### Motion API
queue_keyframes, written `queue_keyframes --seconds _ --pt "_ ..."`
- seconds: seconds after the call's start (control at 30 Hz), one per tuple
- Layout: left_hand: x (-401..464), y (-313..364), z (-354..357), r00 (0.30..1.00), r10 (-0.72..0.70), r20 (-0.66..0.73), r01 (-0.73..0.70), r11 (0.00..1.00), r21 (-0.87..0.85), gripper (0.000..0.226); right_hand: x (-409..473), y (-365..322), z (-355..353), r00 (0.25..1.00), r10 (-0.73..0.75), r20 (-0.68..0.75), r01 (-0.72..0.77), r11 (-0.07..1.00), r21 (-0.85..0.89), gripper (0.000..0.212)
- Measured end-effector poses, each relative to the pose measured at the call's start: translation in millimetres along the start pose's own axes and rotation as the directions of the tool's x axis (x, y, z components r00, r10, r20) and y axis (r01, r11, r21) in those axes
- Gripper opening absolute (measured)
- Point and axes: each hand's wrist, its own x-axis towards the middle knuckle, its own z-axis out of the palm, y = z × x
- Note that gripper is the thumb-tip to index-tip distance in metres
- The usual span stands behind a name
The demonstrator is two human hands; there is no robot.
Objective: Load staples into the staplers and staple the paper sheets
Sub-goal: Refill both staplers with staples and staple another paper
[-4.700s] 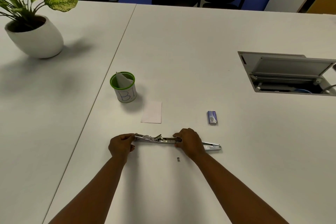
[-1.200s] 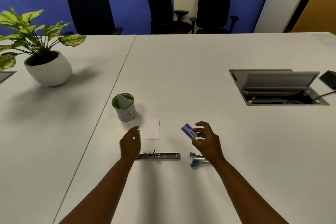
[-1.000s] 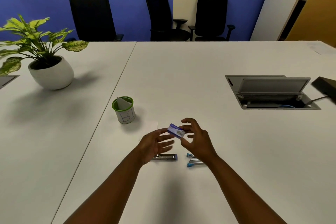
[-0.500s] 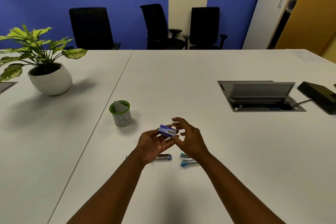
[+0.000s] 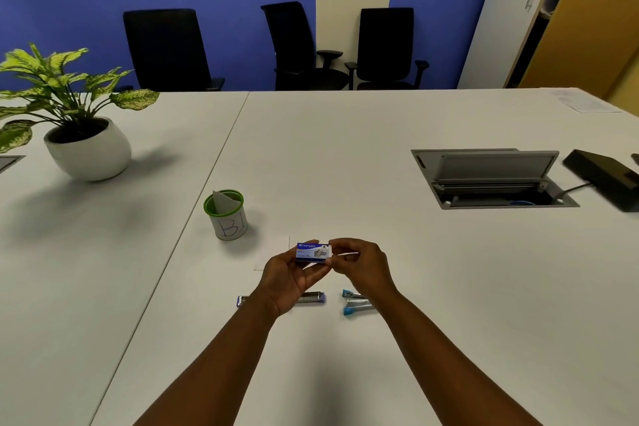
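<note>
White tabletop (image 5: 345, 156) runs across the whole room, and at its far left a leafy plant (image 5: 65, 86) sits in a round white pot (image 5: 88, 152). Nearer the middle stands a green-rimmed cup (image 5: 226, 214) with "B1" written on it and a folded slip of paper inside. Just right of the cup a paper sheet (image 5: 273, 252) lies flat, almost lost against the table and partly hidden behind the hands.

The left hand (image 5: 287, 282) is raised above the table with its fingers curled around a small blue staple box (image 5: 313, 251), cradling it from below and behind. The right hand (image 5: 363, 263) meets it at the box's right end, fingertips pinched there as if working the flap or drawer; whether anything has come out yet is too small to tell.

Below the hands, a stapler (image 5: 311, 297) lies stretched flat on the table, its metal channel showing between purple ends, mostly covered by the left wrist. Just to its right a second stapler with blue tips (image 5: 356, 303) lies with its arms apart. Further right, a recessed cable box (image 5: 491, 180) stands with its lid up, and a dark device (image 5: 605, 183) rests near the edge.

My reading is that the job is at an early stage: both staplers appear opened and ready, but no staples look loaded, and the paper lies unstapled.
</note>
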Motion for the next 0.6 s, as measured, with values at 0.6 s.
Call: queue_keyframes --seconds 0.6 --pt "3.0 5.1 -4.7 0.999 0.022 -0.025 -0.020 0.997 0.075 0.032 6.8 9.6 -10.1 0.980 0.029 0.199 -0.099 0.931 0.352 0.019"
